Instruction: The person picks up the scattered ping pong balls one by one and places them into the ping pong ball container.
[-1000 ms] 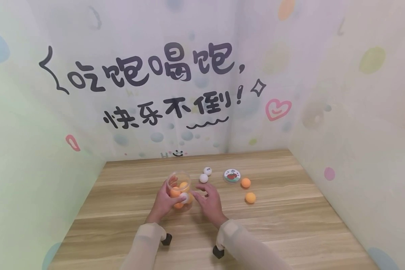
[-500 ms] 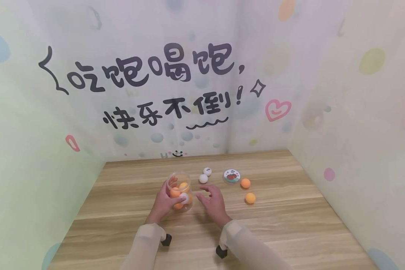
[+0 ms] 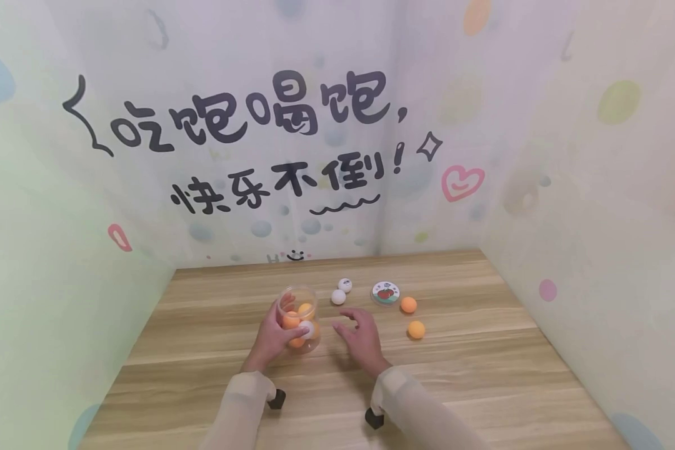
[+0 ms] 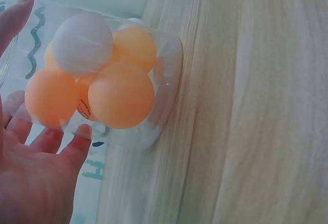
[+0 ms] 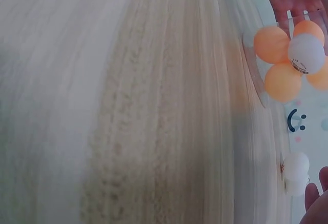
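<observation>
My left hand (image 3: 270,337) grips a clear plastic jar (image 4: 171,73) from its left side, thumb across the front. Inside lie several orange ping-pong balls (image 4: 121,96) and a white ping-pong ball (image 4: 83,44); the jar's top is uncovered. To the right of the jar, apart from it, my right hand (image 3: 362,339) hovers with relaxed fingers, thumb and fingertips spread, holding nothing. Just beyond its fingertips, two white ping-pong balls (image 3: 338,297) sit close together on the table. In the right wrist view only some fingertips (image 5: 311,197) of that hand show at the lower right corner.
A round lid (image 3: 385,292) with a red picture lies right of the white balls. Beside it rest two orange ping-pong balls (image 3: 416,330). The wooden table (image 3: 202,325) meets a back wall (image 3: 247,237) with black lettering and side walls at left and right.
My right hand has drawn away from the jar, moving a little to the right. The left hand and the jar have stayed in place.
</observation>
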The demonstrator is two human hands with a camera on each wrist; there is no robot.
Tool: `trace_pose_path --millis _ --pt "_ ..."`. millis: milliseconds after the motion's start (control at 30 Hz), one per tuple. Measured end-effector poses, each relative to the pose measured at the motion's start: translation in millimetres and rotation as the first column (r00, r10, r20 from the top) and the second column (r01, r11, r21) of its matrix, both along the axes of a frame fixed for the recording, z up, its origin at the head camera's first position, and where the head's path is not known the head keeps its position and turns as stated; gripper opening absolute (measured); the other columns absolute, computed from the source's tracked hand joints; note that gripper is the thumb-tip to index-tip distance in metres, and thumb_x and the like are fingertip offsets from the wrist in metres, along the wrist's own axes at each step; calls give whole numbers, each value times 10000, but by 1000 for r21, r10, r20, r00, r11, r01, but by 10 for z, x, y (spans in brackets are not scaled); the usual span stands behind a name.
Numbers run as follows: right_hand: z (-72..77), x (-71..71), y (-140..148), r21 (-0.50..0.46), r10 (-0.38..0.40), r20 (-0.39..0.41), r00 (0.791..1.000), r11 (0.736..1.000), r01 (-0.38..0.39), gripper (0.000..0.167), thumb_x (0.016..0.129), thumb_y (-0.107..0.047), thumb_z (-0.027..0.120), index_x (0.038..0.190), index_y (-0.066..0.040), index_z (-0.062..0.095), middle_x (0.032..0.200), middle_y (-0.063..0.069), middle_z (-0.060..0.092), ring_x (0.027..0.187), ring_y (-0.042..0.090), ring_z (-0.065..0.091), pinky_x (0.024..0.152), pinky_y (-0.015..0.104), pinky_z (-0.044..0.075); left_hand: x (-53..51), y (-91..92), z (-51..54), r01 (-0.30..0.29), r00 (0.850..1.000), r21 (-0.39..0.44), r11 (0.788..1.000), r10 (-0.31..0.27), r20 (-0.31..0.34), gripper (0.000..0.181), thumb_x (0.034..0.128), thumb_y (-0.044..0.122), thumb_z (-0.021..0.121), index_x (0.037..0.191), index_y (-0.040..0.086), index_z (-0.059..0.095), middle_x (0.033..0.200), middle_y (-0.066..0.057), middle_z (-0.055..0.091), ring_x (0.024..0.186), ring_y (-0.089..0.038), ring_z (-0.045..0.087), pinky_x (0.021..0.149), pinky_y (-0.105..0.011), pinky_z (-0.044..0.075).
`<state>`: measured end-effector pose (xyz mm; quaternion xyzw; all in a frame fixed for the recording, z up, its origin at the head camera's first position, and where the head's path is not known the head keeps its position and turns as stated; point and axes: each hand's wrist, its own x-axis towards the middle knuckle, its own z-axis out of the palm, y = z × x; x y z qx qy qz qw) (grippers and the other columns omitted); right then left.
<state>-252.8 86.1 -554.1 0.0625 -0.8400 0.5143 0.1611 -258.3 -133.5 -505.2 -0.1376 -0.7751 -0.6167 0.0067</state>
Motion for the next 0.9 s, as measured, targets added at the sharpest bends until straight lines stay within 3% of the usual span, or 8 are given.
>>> trace_pose_path --millis 233,633,900 --pt "-28 -11 47 7 -18 13 1000 1000 18 352 861 -176 748 1174 -48 649 1158 82 622 1088 297 540 918 491 462 -11 -4 0 10 1000 4 1000 -10 7 892 768 46 819 1483 -31 291 1493 -240 363 1354 -391 369 1086 -474 345" --pt "-123 -25 66 -13 -77 -59 995 997 77 408 826 -156 780 1185 -37 625 1166 127 585 1085 332 530 892 512 476 -21 9 6 7 1000 3 1000 -7 2 885 766 27 813 1481 -31 296 1489 -243 368 1351 -407 366 1084 -481 343" --pt "-155 -32 111 -17 -99 -55 994 995 99 418 829 -182 780 1196 -57 623 1182 104 588 1084 305 527 909 500 464 -30 14 -14 -7 1000 1 1000 7 5 894 759 29 818 1486 -19 301 1489 -229 377 1351 -389 375 1082 -469 348"
